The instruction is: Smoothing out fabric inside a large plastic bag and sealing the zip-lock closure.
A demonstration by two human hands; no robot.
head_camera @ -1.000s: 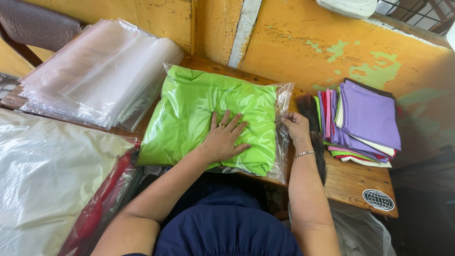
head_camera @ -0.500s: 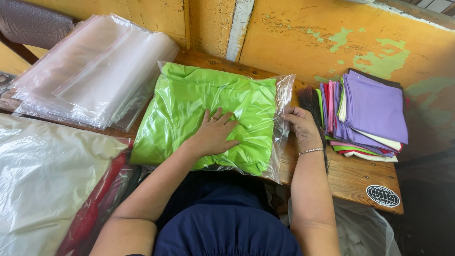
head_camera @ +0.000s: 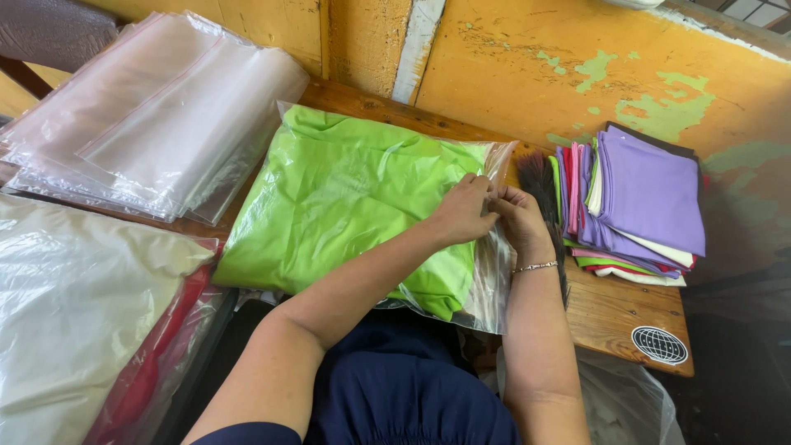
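Observation:
A folded lime-green garment (head_camera: pixel 346 206) lies inside a clear plastic bag (head_camera: pixel 486 288) on a wooden table (head_camera: pixel 610 313). My left hand (head_camera: pixel 463 213) and my right hand (head_camera: pixel 517 218) meet at the bag's open right-hand edge, with the fingers of both pinching the plastic there. A thin bracelet circles my right wrist. My left forearm crosses over the lower part of the bagged garment.
A stack of empty clear bags (head_camera: pixel 156 115) lies at the table's far left. Folded cloths in purple, white, red and green (head_camera: pixel 634 206) are piled at the right, beside a dark brush (head_camera: pixel 540 177). Bagged white and red items (head_camera: pixel 82 313) sit at lower left. An orange wall stands behind.
My left hand slid from the middle of the green garment to the bag's right edge, where it now meets my right hand. The view also shifted slightly.

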